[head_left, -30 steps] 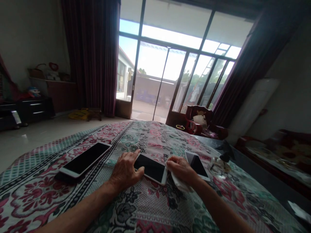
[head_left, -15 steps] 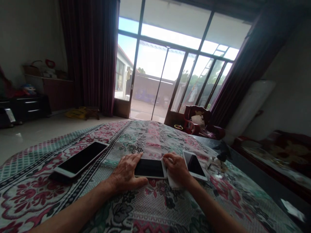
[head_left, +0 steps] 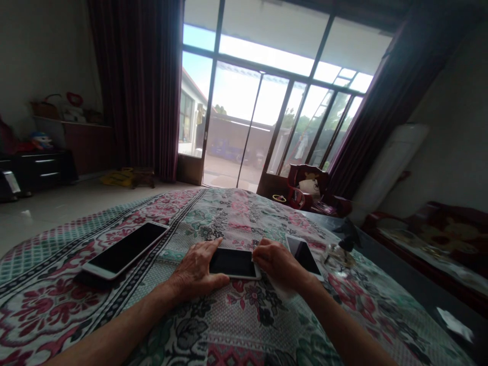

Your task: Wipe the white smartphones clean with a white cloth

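A white-edged smartphone (head_left: pixel 231 263) with a dark screen lies flat on the patterned cover in front of me. My left hand (head_left: pixel 196 268) grips its left end, thumb along the near edge and fingers at the far side. Bent fingers of my right hand (head_left: pixel 277 260) pinch a thin white cloth (head_left: pixel 282 291) at the phone's right end. The cloth is blurred and mostly hidden under that hand. Just right of it lies a second white smartphone (head_left: pixel 303 253), partly covered by my right hand and wrist. A larger white tablet-like device (head_left: pixel 125 250) rests to the left, screen up.
The floral cover (head_left: pixel 236 325) spreads over the surface. A clear glass item (head_left: pixel 339 256) with something dark above it stands at the right, near a dark table edge (head_left: pixel 404 290). Wooden chairs (head_left: pixel 310 188) and glass doors (head_left: pixel 244 127) are farther back.
My right hand has shifted slightly left over the phone's right end, its wrist raised a little and the cloth moving with it. My left hand keeps its hold.
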`<control>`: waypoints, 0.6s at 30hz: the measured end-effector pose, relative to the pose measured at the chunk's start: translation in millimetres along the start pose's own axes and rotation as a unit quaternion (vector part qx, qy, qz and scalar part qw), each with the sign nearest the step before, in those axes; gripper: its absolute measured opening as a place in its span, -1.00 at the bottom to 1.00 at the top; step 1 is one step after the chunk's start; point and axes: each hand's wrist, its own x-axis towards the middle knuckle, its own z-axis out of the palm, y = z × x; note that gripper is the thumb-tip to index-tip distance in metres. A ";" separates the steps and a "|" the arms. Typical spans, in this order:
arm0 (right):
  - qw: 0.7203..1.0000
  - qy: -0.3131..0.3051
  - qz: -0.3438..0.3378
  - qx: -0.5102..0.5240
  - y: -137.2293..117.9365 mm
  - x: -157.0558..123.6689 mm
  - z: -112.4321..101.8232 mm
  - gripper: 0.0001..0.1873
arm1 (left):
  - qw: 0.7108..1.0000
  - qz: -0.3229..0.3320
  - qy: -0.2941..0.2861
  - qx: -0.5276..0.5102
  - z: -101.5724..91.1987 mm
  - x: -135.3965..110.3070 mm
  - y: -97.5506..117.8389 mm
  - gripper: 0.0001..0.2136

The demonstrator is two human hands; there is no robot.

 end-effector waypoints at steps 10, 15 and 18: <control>0.995 0.052 0.049 -0.070 1.0 9.1 12.6 -0.78 | 1.000 -0.008 -0.011 0.008 -2.4 -0.2 2.4 -0.26; 0.992 0.075 0.051 -0.089 4.0 15.8 21.0 -0.75 | 1.000 -0.009 -0.014 0.008 -1.1 0.8 0.6 -0.25; 0.996 0.043 0.028 -0.072 1.6 12.3 14.1 -0.76 | 1.000 -0.011 -0.017 0.010 -1.4 1.3 0.8 -0.25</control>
